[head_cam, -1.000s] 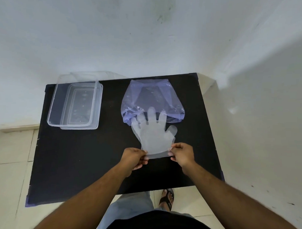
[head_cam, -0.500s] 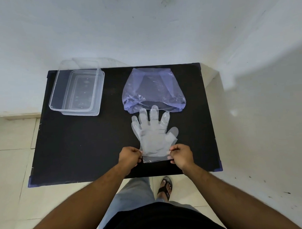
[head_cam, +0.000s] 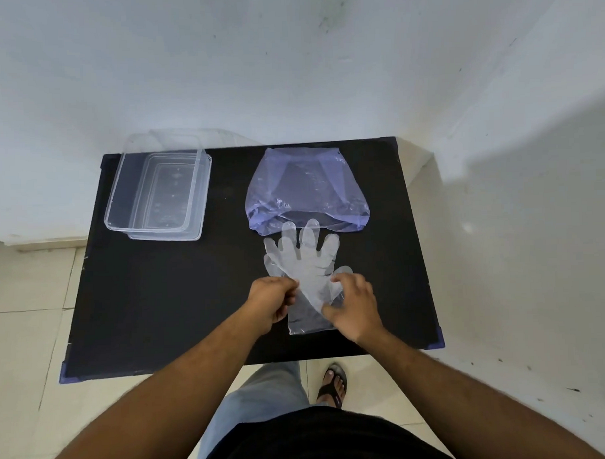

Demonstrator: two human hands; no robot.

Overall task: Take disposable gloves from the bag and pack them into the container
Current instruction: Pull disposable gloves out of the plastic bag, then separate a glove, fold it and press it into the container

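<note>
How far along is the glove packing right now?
Done: a clear disposable glove lies out of the bluish plastic bag on the black table. In hand: left hand and right hand work its cuff end. Left: the clear rectangular container looks empty.

Soft, even daylight fills the scene, bright on the white wall [head_cam: 288,65]. A broad grey shadow falls across the wall toward 3 o'clock. The matte black counter [head_cam: 152,303] shows no glare; faint sheen marks the clear container [head_cam: 121,198]. Wide-angle distortion bends edges, focus stays sharp.
</note>
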